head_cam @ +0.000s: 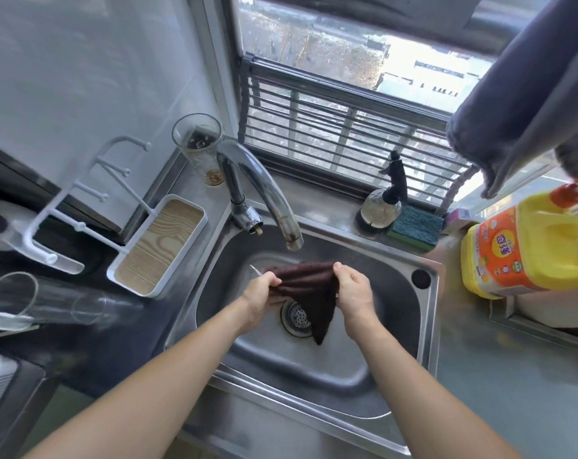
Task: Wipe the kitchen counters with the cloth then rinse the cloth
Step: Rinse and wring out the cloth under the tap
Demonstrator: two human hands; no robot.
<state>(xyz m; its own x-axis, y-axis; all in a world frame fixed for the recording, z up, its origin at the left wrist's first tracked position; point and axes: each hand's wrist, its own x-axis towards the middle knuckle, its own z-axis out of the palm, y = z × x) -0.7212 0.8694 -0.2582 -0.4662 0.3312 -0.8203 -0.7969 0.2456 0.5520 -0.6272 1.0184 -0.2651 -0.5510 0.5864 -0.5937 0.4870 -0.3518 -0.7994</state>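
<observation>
Both arms reached over the sink [426, 313]. The left hand [259, 294] and right hand [353, 293] each pinched a top corner of the dark cloth [309, 293], which hung down above the drain [295, 314]. Beyond it curved the tap [264, 190], with a sponge [416, 226] by the window.

Both bare forearms are extended forward from the lower edge of the view and are angled inward, so that the two hands are brought near each other. The left hand [260, 293] is held with its back upward and its fingers curled, an upper corner of the cloth [309, 294] being pinched by them. The right hand [353, 289] is likewise curled, and the opposite upper corner is gripped between thumb and fingers. The wrists are kept roughly level.
</observation>
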